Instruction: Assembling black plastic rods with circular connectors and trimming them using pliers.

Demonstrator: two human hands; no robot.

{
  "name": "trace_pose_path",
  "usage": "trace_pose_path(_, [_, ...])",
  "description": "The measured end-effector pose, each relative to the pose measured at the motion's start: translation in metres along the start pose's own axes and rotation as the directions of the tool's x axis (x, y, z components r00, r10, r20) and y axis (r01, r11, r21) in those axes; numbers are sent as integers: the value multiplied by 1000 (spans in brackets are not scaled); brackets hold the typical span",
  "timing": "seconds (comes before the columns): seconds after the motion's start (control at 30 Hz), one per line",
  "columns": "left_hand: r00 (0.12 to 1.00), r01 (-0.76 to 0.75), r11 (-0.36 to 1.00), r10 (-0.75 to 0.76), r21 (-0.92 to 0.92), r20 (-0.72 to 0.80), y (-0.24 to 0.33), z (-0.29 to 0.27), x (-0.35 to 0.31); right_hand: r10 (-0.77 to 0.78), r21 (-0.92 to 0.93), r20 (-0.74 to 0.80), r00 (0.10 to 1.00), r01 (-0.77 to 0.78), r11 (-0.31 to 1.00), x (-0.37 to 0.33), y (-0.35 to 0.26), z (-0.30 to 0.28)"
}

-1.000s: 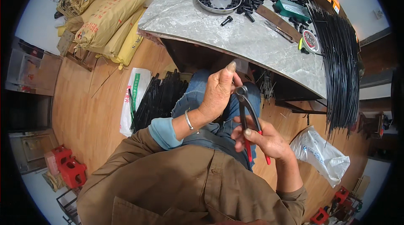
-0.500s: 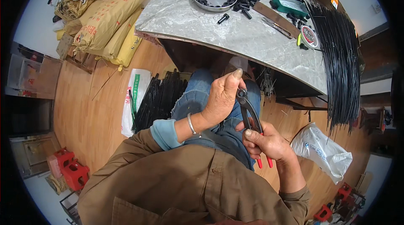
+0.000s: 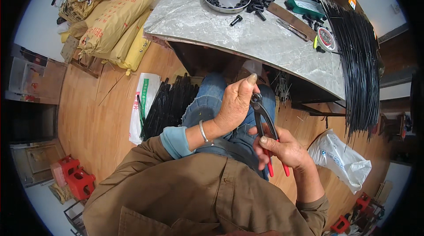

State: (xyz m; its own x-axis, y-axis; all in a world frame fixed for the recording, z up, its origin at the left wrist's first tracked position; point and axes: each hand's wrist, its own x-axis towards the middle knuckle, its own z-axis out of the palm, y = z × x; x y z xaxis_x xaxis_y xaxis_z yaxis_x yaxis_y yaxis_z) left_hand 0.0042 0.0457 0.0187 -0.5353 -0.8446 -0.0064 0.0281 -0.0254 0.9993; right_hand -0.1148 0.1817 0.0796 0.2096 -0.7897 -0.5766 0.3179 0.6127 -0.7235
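Note:
My right hand (image 3: 286, 148) holds a pair of end-cutting pincers (image 3: 257, 105) with black arms and red grips, its jaws pointing up and away from me. The handles stand apart, with my thumb over one and the fingers extending around the other. My left hand (image 3: 236, 104), a silver bangle on its wrist, is closed right beside the jaws with the thumb raised. Whatever its fingers pinch is hidden behind the hand. Both hands are above my lap, in front of the table's near edge.
On the grey table (image 3: 185, 19) are a round tray (image 3: 206, 3) of black parts, many black bolts (image 3: 236, 20), a green box (image 3: 304, 6) and tweezers (image 3: 291, 30). Black wires (image 3: 360, 72) hang over its right edge. Dark strips (image 3: 170, 103) and a white sack (image 3: 340, 158) flank my legs.
My right fingers have loosened and the pincers' handles have spread slightly. The left hand keeps its pose beside the jaws. The whole view has shifted a little.

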Motion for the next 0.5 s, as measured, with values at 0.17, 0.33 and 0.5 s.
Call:
trace_pose_path(0.17, [999,-31,1000,31,2,-15,0,5,0,35,69,-34,999,-32,997,1,1,0])
trace_pose_path(0.33, [997,-74,997,75,30,-29,1,5,2,-440,-912,-184,879,14,410,9,-8,-10])
trace_pose_path(0.5, [1000,-3,1000,2,-24,-27,-4,3,8,-468,-945,-236,851,-90,313,20,-8,-18])
